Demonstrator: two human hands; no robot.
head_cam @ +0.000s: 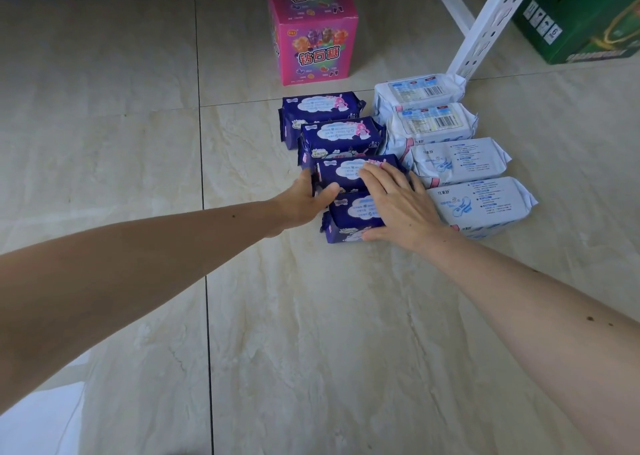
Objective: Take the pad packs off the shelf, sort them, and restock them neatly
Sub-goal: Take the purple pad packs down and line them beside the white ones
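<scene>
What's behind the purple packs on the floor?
Behind the row of purple packs stands a pink candy box on the tiled floor. Both hands cover parts of the nearest two packs, so those parts cannot be seen.

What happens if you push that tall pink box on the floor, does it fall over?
The pink box would probably slide first, since the floor tile looks smooth and glossy. It stands taller than it is wide, so a push near the top might tip it. Its straight cardboard edges suggest it is stiff, not squashy.
</scene>
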